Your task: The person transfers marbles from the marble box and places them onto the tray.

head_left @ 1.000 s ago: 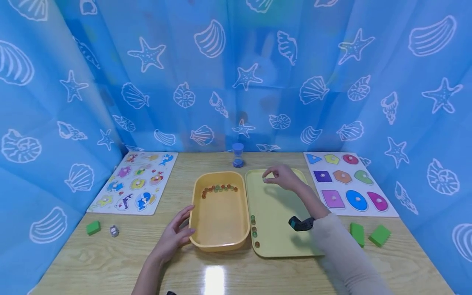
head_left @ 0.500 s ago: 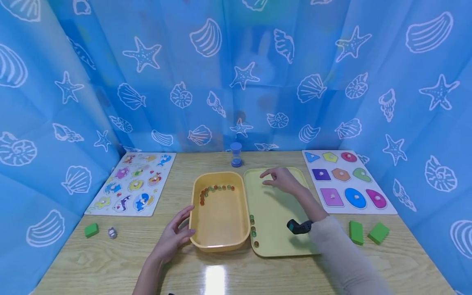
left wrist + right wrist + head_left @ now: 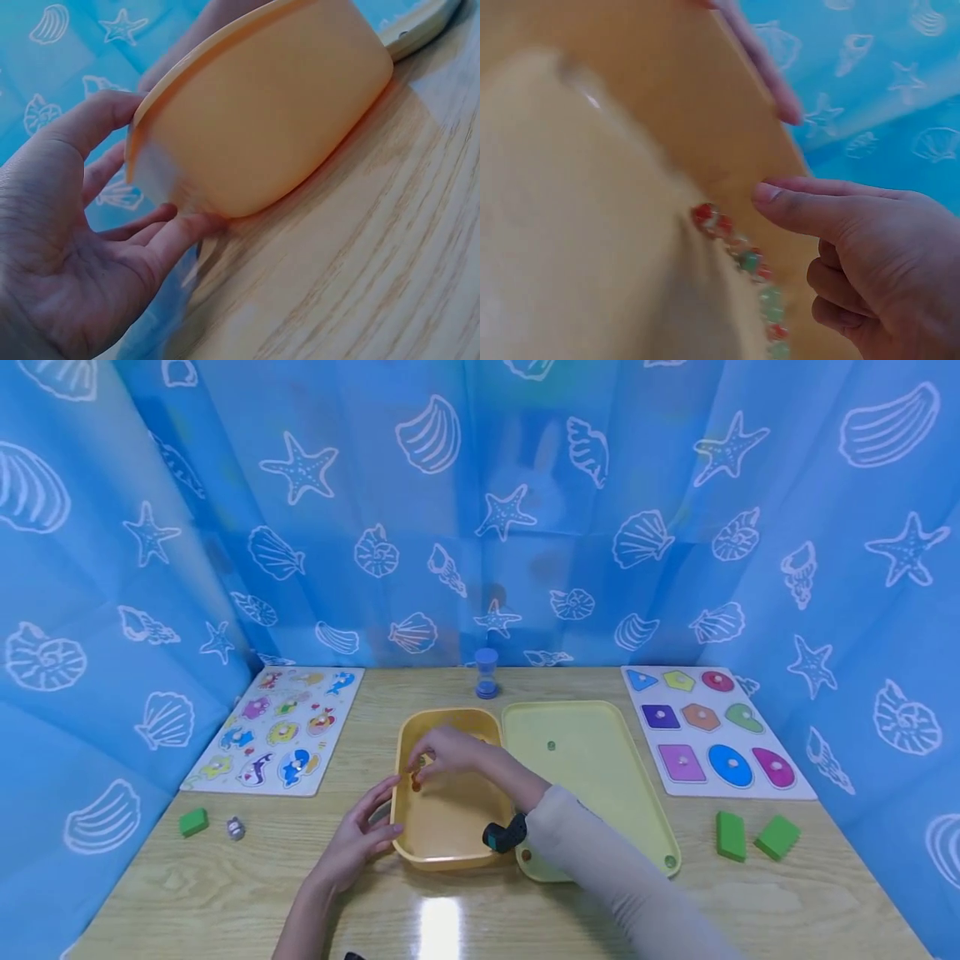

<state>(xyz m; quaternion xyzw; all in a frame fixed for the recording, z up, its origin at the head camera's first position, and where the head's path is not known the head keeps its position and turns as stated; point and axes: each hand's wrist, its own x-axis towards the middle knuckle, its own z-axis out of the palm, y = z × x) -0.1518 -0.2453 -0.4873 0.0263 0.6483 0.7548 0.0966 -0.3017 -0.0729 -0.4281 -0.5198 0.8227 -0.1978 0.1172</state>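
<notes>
Right wrist cam catches beads (image 3: 750,261) the right hand (image 3: 450,750) (can't tell if pinching) partly blocks overhead, relaxed left hand (image 3: 352,843) touching orange tub (image 3: 459,822).

Glare (image 3: 439,928) whitens the table (image 3: 202,893) — wrist views dimmer (blurred).

No words, labels, brand names, numbers or signs can be read anywhere in the head or wrist views.
</notes>
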